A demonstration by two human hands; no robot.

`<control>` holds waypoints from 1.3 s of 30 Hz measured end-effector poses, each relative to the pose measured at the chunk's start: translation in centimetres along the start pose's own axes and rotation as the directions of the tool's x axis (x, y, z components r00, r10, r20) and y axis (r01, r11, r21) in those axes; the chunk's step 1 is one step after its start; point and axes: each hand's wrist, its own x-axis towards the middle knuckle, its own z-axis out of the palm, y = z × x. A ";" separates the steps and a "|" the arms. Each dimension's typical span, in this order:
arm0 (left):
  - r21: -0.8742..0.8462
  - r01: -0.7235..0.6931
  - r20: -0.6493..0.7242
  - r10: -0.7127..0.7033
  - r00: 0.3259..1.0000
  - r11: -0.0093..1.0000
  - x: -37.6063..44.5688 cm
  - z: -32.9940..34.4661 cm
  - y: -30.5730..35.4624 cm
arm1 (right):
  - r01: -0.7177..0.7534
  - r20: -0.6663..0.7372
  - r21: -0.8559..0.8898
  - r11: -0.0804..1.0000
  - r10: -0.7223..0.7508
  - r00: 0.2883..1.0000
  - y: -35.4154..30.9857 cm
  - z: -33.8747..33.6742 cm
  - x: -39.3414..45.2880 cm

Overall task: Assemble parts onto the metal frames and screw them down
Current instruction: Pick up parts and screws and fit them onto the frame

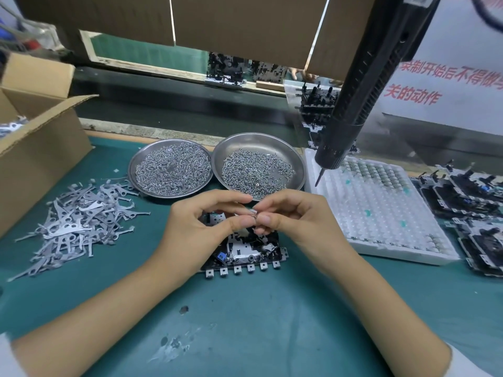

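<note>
A metal frame (245,254) with black parts and a row of small tabs lies on the green mat in front of me, partly hidden by my hands. Just above it, my left hand (201,221) and my right hand (294,216) meet fingertip to fingertip, both pinching a tiny metal part (253,212). Whether that part touches the frame cannot be told. A black electric screwdriver (353,104) hangs from above at the right, its bit over the white tray.
Two steel dishes hold small hardware: springs (171,170) on the left, screws (255,170) on the right. A pile of flat grey levers (79,219) lies at left beside a cardboard box (35,148). A white tray (381,210) and assembled frames (473,213) stand at right.
</note>
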 end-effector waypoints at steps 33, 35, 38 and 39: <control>0.090 0.041 -0.071 -0.035 0.997 0.995 -0.1 -0.1 -0.2 | -0.266 -0.337 -0.718 0.643 0.012 0.941 -4.7 -11.2 -1.3; 0.093 0.062 -0.096 -0.053 0.994 0.994 0.1 0.0 -0.2 | -0.369 -0.480 -0.791 0.488 -0.121 0.869 -4.0 -14.4 -1.3; 0.111 0.077 -0.115 -0.064 0.991 0.991 0.2 0.1 -0.2 | -0.478 -0.538 -0.816 0.325 -0.126 0.834 -3.3 -17.6 -0.9; 0.110 0.078 -0.120 -0.065 0.991 0.991 0.2 0.1 -0.1 | -0.475 -0.518 -0.832 0.287 -0.096 0.850 -3.2 -18.1 -0.8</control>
